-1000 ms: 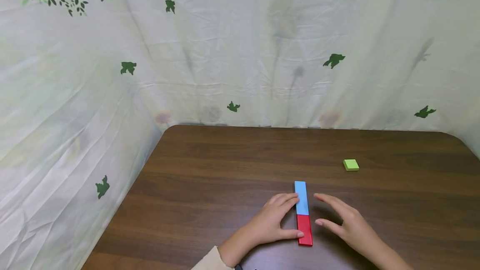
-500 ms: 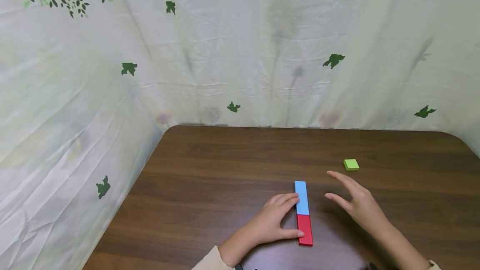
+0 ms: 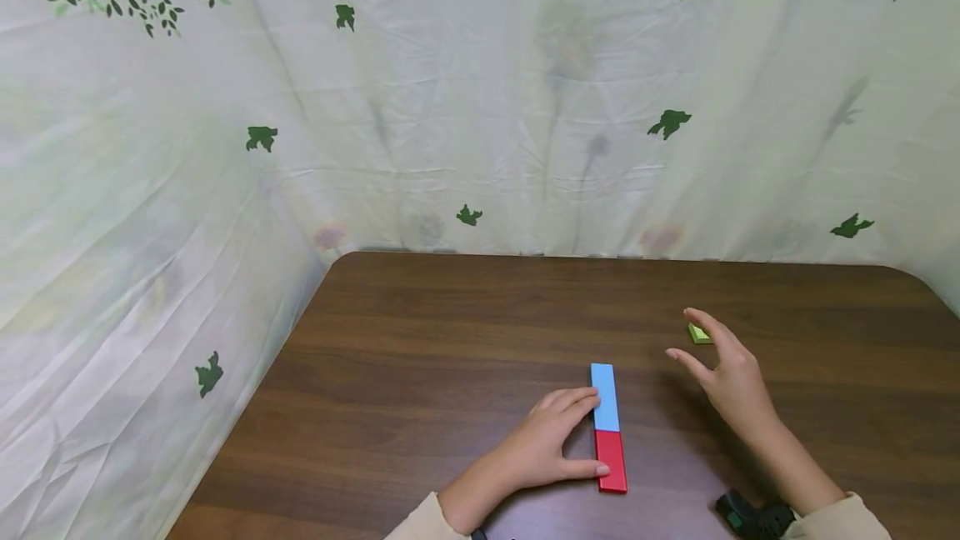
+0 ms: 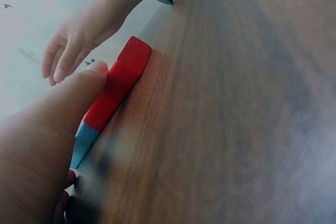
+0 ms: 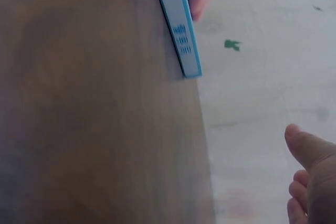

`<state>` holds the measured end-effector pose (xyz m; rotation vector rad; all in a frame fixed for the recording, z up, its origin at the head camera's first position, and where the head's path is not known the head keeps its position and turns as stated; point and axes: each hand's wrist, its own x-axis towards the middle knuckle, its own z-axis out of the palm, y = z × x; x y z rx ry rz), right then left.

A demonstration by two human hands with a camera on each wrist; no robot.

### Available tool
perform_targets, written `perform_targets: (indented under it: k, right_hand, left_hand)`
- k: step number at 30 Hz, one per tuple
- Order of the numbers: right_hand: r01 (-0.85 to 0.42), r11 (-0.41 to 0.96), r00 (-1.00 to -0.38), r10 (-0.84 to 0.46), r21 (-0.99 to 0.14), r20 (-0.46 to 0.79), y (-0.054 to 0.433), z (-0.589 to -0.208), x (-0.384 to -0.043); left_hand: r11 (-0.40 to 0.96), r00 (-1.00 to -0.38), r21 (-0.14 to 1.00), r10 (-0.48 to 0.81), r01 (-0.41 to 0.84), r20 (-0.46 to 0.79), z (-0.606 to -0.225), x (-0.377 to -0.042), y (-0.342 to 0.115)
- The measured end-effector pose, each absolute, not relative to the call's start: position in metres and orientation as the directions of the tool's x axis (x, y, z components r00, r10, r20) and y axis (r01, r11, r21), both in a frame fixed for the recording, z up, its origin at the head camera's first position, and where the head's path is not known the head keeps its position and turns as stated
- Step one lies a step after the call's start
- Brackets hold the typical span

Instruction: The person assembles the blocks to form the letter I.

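Note:
A long narrow bar, with a blue half (image 3: 605, 398) and a red half (image 3: 611, 463), lies on the table, pointing away from the person. I cannot tell whether it is one piece or two blocks end to end. My left hand (image 3: 543, 444) rests along its left side, fingertips touching the blue half and thumb on the red. In the right wrist view, the blue half (image 5: 181, 30) shows a pale face with small dark print. My right hand (image 3: 731, 373) is raised with thumb and fingers spread, partly covering a small green block (image 3: 699, 336).
The brown wooden table (image 3: 420, 332) has rounded back corners. A pale curtain (image 3: 510, 107) with printed leaves hangs behind it and to its left. A black device (image 3: 753, 517) is worn at the right wrist.
My right hand has moved away from the bar, forward and to the right, and now partly covers the green block from the camera. The left hand and bar have stayed in place.

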<state>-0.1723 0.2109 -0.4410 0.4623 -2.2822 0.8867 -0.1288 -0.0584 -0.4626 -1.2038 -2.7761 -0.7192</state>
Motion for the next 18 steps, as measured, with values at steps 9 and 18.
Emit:
perform_targets:
  k: [9,18]
  right_hand:
    - [-0.436,0.716,-0.778,0.005,-0.545,0.629,0.225,-0.448,-0.191]
    - [-0.310,0.726,-0.876,0.033,-0.614,0.482,0.234,-0.452,-0.195]
  left_hand:
    - [0.596,-0.702,0.404,0.684,0.694,0.197,-0.464,-0.129,-0.058]
    - [0.599,-0.704,0.403,0.684,0.691,0.191,-0.464,-0.129,-0.058]
